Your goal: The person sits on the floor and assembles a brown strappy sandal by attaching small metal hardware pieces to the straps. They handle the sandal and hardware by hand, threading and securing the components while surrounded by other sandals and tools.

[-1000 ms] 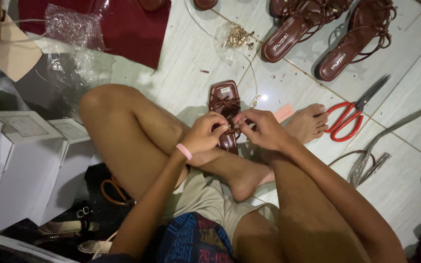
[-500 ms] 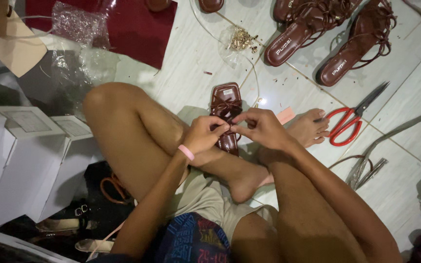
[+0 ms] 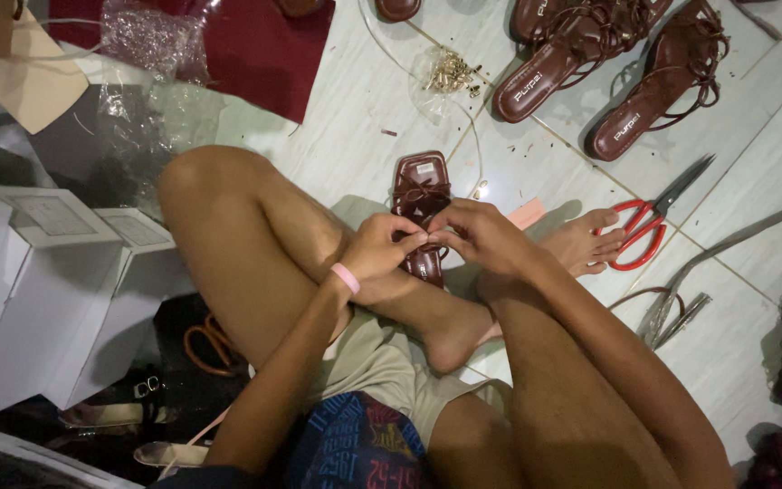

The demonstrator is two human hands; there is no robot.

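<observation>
2 hands meet over a small brown sandal (image 3: 422, 204) lying on the floor (image 3: 355, 118) btwn the person's crossed legs. Left hand (image 3: 380, 252) and right hand (image 3: 480, 237) are both pinched narrow, fingertips touching, on what looks like a thin strap or tie at the sandal's front; the strap itself is too small to make out. Sandal sits close in, prob so both hands can work it w/o reaching. A pink wristband (image 3: 346, 277) is on the left wrist. White boxes (image 3: 56, 299) are stacked at the left. Red-handled scissors (image 3: 649, 226) lie just past the bare foot, within reach on the right. Farther off, a clear bag of small gold fittings (image 3: 450, 72), then 2 larger dark-red strappy sandals (image 3: 608, 72) side by side, and a maroon sheet (image 3: 264, 45) w/ crinkled plastic top left.
</observation>
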